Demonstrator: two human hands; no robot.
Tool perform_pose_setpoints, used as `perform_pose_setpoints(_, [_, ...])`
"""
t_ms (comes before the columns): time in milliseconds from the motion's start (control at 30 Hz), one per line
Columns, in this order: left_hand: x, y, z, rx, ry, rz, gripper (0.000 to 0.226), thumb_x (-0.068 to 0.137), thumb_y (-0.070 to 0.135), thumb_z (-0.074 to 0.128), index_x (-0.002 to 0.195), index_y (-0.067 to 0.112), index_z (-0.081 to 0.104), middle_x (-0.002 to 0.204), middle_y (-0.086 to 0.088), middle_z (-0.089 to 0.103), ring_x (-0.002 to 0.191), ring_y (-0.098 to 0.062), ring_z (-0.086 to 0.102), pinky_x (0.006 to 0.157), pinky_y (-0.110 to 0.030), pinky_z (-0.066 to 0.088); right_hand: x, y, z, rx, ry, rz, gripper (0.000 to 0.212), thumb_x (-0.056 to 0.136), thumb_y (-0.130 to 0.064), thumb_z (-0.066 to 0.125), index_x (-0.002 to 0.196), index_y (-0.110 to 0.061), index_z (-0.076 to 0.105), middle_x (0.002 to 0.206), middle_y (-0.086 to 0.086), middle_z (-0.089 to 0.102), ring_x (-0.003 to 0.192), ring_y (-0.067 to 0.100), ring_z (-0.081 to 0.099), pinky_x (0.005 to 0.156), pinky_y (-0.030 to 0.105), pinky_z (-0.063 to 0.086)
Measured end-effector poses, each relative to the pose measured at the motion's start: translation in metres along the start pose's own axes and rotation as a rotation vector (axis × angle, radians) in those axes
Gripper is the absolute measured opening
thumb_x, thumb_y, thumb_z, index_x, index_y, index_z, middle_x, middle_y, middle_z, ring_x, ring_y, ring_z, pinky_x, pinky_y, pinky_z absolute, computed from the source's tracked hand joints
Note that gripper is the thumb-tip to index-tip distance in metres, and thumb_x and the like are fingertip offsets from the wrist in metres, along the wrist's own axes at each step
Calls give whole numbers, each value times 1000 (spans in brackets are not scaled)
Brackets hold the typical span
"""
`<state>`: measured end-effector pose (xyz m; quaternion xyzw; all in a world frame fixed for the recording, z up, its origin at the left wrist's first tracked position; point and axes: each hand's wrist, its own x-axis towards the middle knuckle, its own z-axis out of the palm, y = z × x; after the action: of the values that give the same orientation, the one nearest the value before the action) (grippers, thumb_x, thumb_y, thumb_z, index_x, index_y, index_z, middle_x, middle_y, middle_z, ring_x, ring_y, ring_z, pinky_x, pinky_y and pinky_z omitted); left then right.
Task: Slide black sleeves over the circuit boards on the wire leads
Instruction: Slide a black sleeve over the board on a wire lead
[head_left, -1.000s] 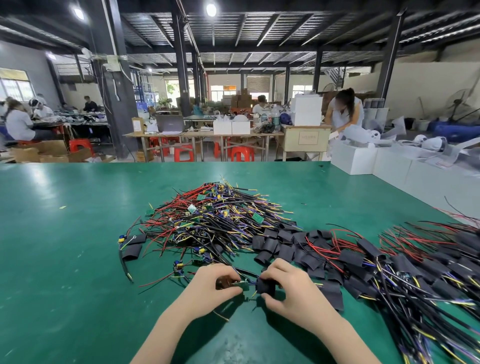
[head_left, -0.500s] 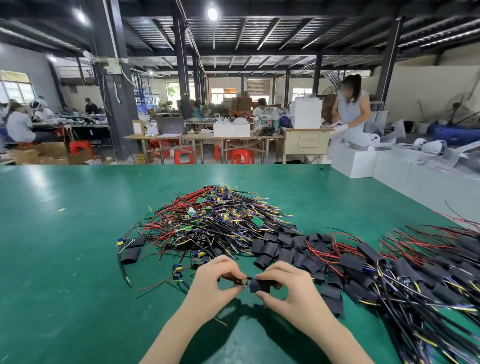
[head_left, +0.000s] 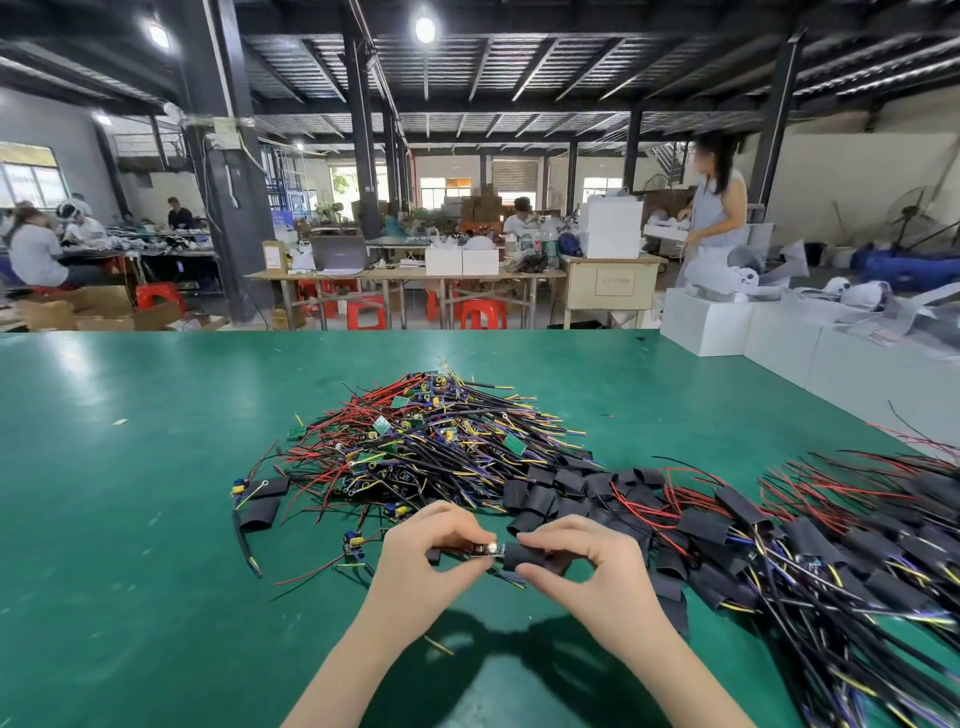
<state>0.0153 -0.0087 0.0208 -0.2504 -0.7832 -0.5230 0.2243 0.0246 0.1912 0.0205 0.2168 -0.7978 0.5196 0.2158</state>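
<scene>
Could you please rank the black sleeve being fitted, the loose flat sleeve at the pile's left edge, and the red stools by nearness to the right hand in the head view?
From the right hand:
1. Black sleeve, pinched in its fingertips.
2. Loose flat sleeve, far left on the green table.
3. Red stools, on the floor beyond the table's far edge.

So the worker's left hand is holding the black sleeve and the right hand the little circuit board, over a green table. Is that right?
Not quite: the hands are swapped. In the head view, the right hand pinches the black sleeve, while the left hand holds the little circuit board by its wire leads. The rest stands: both are held over the green table.
</scene>
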Motion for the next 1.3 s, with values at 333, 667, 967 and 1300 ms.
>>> perform_pose_setpoints(333, [4, -6, -9, -275, -163, -278, 17, 80, 3, 76, 92, 15, 74, 97, -5, 74, 91, -20, 71, 82, -22, 54, 0, 0, -5, -111, 18, -124, 26, 70, -16, 84, 94, -22, 78, 89, -13, 69, 76, 2, 64, 68, 16, 51])
perform_pose_setpoints(667, [2, -6, -7, -216, -166, -223, 40, 72, -2, 80, 106, 15, 68, 98, -4, 73, 90, -18, 71, 84, -21, 53, 0, 1, -5, -144, -30, -109, 25, 70, -15, 84, 93, -20, 79, 91, -13, 70, 82, 0, 65, 74, 17, 51])
perform_pose_setpoints(967, [2, -7, -7, -184, -153, -190, 22, 73, 0, 81, 88, 15, 80, 100, 1, 70, 88, -17, 71, 84, -25, 56, -1, -2, -8, -198, -85, -195, 22, 75, -15, 80, 96, -16, 77, 96, -9, 69, 86, 1, 64, 78, 18, 52])
perform_pose_setpoints(1300, [1, -3, -5, 127, -130, 38, 26, 72, 7, 82, 88, 27, 79, 98, 14, 68, 95, -6, 65, 78, -8, 45, -3, 1, -4, -221, -125, -182, 23, 74, -19, 81, 96, -15, 77, 94, -9, 69, 82, 0, 64, 78, 19, 52])
